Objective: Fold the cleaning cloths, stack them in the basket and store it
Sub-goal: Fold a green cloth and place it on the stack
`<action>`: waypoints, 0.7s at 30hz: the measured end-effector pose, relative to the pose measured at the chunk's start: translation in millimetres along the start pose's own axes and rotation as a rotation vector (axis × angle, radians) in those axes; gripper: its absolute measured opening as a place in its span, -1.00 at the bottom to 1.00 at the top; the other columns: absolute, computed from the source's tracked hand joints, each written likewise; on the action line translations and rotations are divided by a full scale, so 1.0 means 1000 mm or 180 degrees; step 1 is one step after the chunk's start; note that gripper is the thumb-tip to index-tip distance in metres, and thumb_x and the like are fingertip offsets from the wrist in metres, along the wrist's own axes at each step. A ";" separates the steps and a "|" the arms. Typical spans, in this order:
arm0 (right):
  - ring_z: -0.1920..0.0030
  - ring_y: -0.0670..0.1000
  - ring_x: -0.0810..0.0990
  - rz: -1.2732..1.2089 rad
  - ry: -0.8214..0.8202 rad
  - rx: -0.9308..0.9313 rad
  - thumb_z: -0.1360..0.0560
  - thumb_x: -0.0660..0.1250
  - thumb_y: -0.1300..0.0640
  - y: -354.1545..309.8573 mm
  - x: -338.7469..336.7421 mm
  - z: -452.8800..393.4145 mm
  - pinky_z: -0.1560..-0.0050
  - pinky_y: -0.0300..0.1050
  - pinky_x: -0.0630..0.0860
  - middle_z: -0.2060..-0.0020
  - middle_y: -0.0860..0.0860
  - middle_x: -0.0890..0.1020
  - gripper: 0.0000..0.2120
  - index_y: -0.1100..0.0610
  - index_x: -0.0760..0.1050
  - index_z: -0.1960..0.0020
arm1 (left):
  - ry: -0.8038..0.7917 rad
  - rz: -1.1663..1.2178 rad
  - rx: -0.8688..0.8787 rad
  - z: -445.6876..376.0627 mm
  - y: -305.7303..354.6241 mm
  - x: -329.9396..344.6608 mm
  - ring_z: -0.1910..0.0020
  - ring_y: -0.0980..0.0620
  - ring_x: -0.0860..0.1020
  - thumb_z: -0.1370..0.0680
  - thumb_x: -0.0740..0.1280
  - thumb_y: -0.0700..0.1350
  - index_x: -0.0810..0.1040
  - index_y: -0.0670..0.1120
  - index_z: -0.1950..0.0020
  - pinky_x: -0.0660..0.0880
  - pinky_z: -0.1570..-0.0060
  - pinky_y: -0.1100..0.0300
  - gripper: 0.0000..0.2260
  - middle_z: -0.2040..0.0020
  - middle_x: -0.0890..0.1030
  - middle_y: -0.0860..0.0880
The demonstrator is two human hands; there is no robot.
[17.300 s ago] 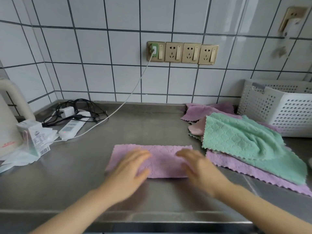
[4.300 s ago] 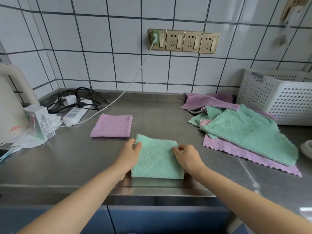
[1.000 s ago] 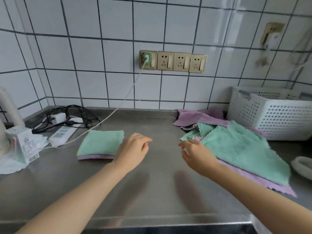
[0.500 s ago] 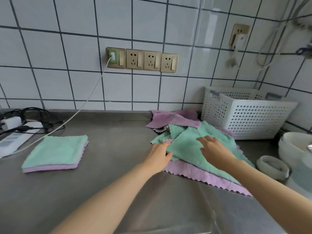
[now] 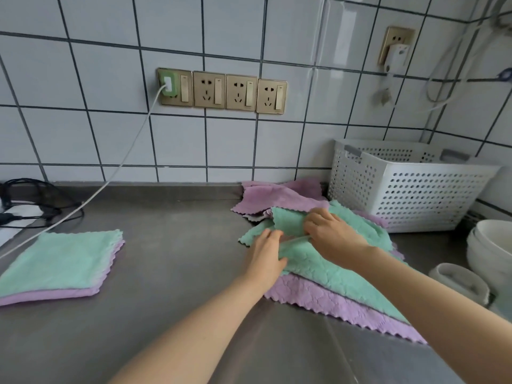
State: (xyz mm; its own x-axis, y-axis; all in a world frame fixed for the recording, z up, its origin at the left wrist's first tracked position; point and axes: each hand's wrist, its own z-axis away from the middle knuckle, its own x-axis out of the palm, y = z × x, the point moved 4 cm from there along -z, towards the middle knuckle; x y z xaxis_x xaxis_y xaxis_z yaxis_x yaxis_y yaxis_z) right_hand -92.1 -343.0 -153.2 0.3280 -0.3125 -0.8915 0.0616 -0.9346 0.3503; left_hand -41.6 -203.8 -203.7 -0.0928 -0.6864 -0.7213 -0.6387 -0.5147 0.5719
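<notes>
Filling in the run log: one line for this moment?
step: taking next cloth | both hands grip unfolded green microfibre cloth on pile | white perforated plastic basket: no cloths visible

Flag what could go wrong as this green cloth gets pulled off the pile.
1. The green cloth overlaps other loose cloths, so lifting it may drag the purple cloth along.
2. The folded stack lies beside the white cable; a tug there could disturb it.
</notes>
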 end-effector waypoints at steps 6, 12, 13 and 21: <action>0.05 0.08 0.57 -0.0710 0.0318 -0.0152 -0.40 0.20 0.01 -0.008 -0.071 0.042 -0.02 -0.09 0.52 0.26 0.00 0.58 -0.85 0.09 0.39 0.21 | -0.0241 0.0013 0.0499 0.014 0.022 -0.017 0.10 -0.02 0.58 -0.50 0.37 -0.12 0.60 -0.07 0.08 0.46 0.20 0.16 -0.96 0.11 0.62 -0.01; 0.51 -0.14 0.42 -0.1387 0.0350 0.0349 -0.48 0.35 0.02 -0.004 -0.145 0.066 0.45 -0.34 0.27 0.53 -0.13 0.42 -0.83 0.05 0.40 0.18 | -0.0610 0.0888 0.0546 0.037 0.045 -0.088 0.44 0.19 0.29 -0.52 0.38 -0.10 0.46 -0.10 0.30 0.25 0.39 0.29 -0.77 0.41 0.39 0.11; 0.48 -0.18 0.43 -0.1629 0.0351 0.0439 -0.47 0.38 0.00 -0.004 -0.158 0.067 0.44 -0.36 0.31 0.51 -0.13 0.45 -0.82 0.05 0.42 0.19 | -0.0538 0.1031 0.0535 0.042 0.050 -0.108 0.45 0.21 0.26 -0.51 0.40 -0.12 0.44 -0.08 0.33 0.20 0.41 0.32 -0.75 0.44 0.35 0.13; 0.35 -0.15 0.58 -0.3630 -0.0485 0.0501 -0.48 0.39 0.04 -0.037 -0.208 0.056 0.35 -0.33 0.46 0.33 -0.09 0.63 -0.85 0.13 0.58 0.13 | -0.2145 0.1559 -0.0439 0.086 0.040 -0.238 0.08 -0.10 0.67 -0.27 0.55 0.02 0.65 -0.12 -0.04 0.61 0.16 0.12 -0.60 0.03 0.69 -0.14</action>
State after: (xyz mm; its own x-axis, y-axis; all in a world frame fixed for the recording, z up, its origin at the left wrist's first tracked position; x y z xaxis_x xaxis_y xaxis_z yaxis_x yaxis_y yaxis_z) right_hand -215.1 -252.8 3.7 0.0402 0.7172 -0.6957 0.1267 -0.6943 -0.7084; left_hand -110.6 -17.4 -42.6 -0.7988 -0.4176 -0.4331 -0.3126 -0.3271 0.8918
